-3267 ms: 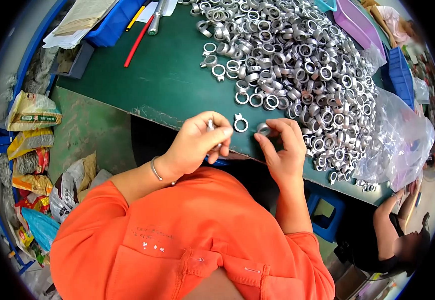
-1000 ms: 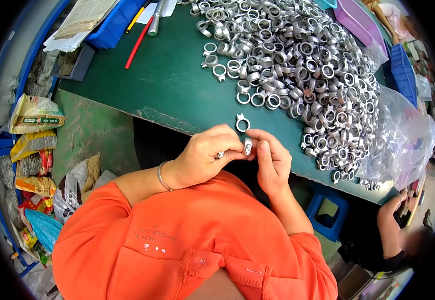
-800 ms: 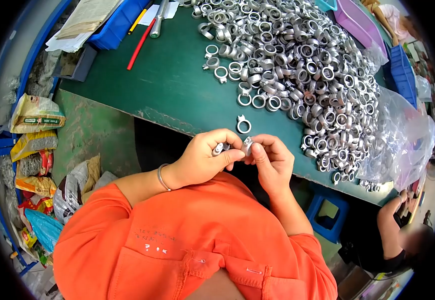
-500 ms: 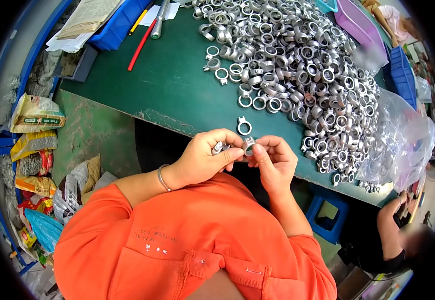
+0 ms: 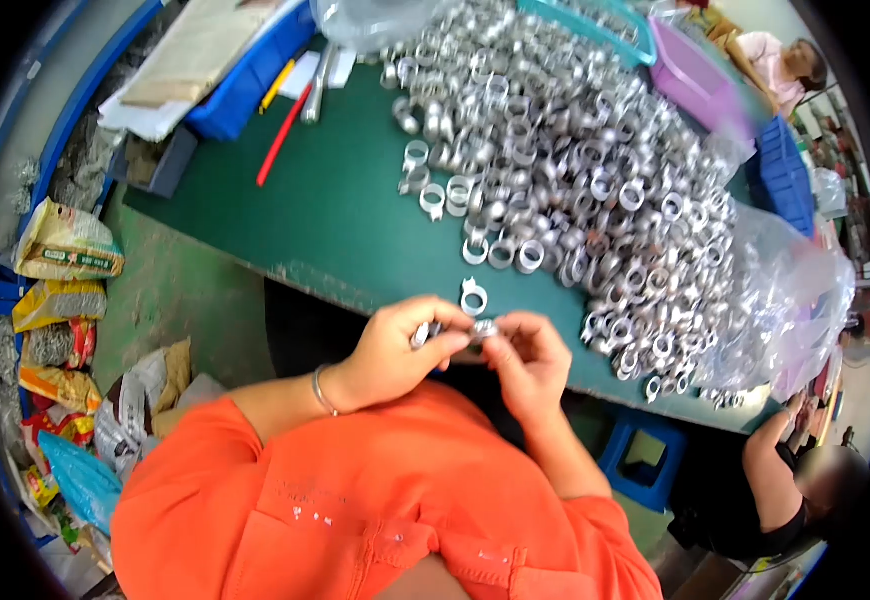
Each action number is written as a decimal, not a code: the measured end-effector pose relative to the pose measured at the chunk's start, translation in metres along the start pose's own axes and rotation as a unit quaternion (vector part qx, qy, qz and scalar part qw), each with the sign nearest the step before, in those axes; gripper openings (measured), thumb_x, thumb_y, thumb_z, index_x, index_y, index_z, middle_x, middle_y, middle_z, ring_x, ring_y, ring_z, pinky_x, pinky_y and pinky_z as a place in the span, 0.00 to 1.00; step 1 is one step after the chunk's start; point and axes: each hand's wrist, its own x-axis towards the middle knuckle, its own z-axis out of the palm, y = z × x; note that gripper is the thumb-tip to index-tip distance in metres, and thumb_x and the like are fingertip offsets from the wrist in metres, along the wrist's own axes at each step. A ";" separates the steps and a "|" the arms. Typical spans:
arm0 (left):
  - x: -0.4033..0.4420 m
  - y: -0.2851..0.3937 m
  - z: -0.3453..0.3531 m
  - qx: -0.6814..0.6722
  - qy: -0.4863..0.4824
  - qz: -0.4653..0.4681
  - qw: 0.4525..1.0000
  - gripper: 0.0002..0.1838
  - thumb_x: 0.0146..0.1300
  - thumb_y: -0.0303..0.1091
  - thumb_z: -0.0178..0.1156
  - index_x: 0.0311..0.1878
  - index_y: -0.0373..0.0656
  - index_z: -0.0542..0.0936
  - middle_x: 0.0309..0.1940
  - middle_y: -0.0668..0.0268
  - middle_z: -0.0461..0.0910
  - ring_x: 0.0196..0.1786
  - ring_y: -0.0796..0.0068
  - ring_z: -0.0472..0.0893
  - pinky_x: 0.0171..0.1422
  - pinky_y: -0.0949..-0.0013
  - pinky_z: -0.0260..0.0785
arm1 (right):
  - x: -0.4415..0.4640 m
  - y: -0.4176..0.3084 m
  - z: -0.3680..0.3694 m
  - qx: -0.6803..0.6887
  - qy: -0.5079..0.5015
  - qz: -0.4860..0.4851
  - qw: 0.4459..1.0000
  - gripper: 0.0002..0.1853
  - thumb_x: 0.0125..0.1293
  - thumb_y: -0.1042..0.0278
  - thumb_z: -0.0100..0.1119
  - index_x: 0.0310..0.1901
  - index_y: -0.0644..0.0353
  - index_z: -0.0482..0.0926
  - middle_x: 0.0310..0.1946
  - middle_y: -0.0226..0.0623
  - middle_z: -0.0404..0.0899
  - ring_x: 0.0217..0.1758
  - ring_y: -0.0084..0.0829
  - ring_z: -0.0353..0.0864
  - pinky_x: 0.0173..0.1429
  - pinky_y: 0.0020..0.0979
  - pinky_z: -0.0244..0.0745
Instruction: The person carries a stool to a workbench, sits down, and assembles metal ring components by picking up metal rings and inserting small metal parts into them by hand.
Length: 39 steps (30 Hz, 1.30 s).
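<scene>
Before my chest, my left hand is closed, with a silver rod-like metal piece poking out between its thumb and curled fingers. My right hand pinches a small metal ring between thumb and index finger, and my left fingertips touch it from the other side. The ring is seen nearly edge-on and partly covered by fingers. Just beyond, a single loose ring with a small lug lies flat near the table edge. A big heap of similar silver rings spreads over the green table.
A red stick and a metal-handled tool lie beside a blue bin. Turquoise and purple baskets stand behind the heap. Plastic bags, a blue stool and two people are at the right.
The camera view has shifted, so hands and table edge sit lower in the picture. The held ring has turned from showing its opening to nearly edge-on. The loose ring still lies on the table.
</scene>
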 end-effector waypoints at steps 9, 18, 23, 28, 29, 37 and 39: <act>0.034 -0.005 -0.015 0.085 0.104 0.124 0.983 0.04 0.59 0.24 0.58 0.37 0.35 0.78 0.27 0.67 0.77 0.22 0.84 0.75 0.26 0.80 0.66 | 0.076 -0.062 -0.017 -0.039 -0.070 0.109 0.991 0.09 0.60 0.84 0.52 0.42 0.68 0.77 0.35 0.40 0.80 0.32 0.29 0.81 0.31 0.25 0.77; 0.033 -0.011 -0.018 0.014 0.108 0.092 0.990 0.04 0.59 0.24 0.58 0.37 0.35 0.78 0.26 0.69 0.79 0.24 0.86 0.75 0.28 0.81 0.68 | 0.266 -0.161 -0.053 0.072 0.104 -0.094 0.987 0.28 0.62 0.81 0.47 0.62 0.79 0.51 0.57 0.62 0.63 0.55 0.45 0.74 0.54 0.32 0.76; 0.034 -0.013 -0.021 -0.044 0.093 0.064 0.993 0.06 0.62 0.25 0.55 0.41 0.36 0.77 0.29 0.68 0.78 0.26 0.87 0.75 0.29 0.82 0.68 | 0.250 -0.139 -0.031 -0.129 0.039 -0.054 0.989 0.19 0.62 0.79 0.49 0.55 0.71 0.66 0.47 0.46 0.74 0.43 0.32 0.78 0.40 0.27 0.77; 0.034 -0.016 -0.024 -0.129 0.095 0.077 0.984 0.08 0.65 0.25 0.50 0.46 0.37 0.71 0.31 0.66 0.76 0.26 0.84 0.74 0.26 0.81 0.65 | 0.145 -0.098 0.012 -0.450 -0.309 -0.166 0.821 0.09 0.56 0.72 0.60 0.39 0.60 0.79 0.31 0.39 0.77 0.33 0.34 0.79 0.37 0.32 0.75; 0.033 -0.017 -0.025 -0.161 0.099 0.082 0.978 0.08 0.65 0.25 0.49 0.47 0.37 0.69 0.32 0.64 0.76 0.25 0.83 0.74 0.25 0.81 0.65 | 0.124 -0.093 0.018 -0.466 -0.362 -0.163 0.791 0.10 0.55 0.71 0.61 0.40 0.59 0.79 0.33 0.40 0.76 0.34 0.38 0.78 0.38 0.33 0.75; 0.022 -0.016 -0.042 -0.280 -0.060 0.027 0.958 0.08 0.63 0.22 0.48 0.45 0.36 0.71 0.35 0.61 0.75 0.27 0.79 0.74 0.27 0.77 0.66 | 0.058 -0.048 0.001 -0.520 -0.248 -0.199 0.793 0.18 0.49 0.69 0.66 0.43 0.60 0.76 0.40 0.43 0.72 0.41 0.44 0.75 0.41 0.36 0.74; 0.007 -0.018 -0.059 -0.300 -0.201 -0.091 0.928 0.08 0.63 0.24 0.49 0.44 0.33 0.73 0.33 0.61 0.76 0.25 0.80 0.73 0.26 0.79 0.65 | 0.049 -0.049 -0.005 -0.524 -0.209 -0.171 0.808 0.19 0.48 0.70 0.67 0.44 0.60 0.76 0.41 0.44 0.73 0.42 0.44 0.75 0.43 0.35 0.73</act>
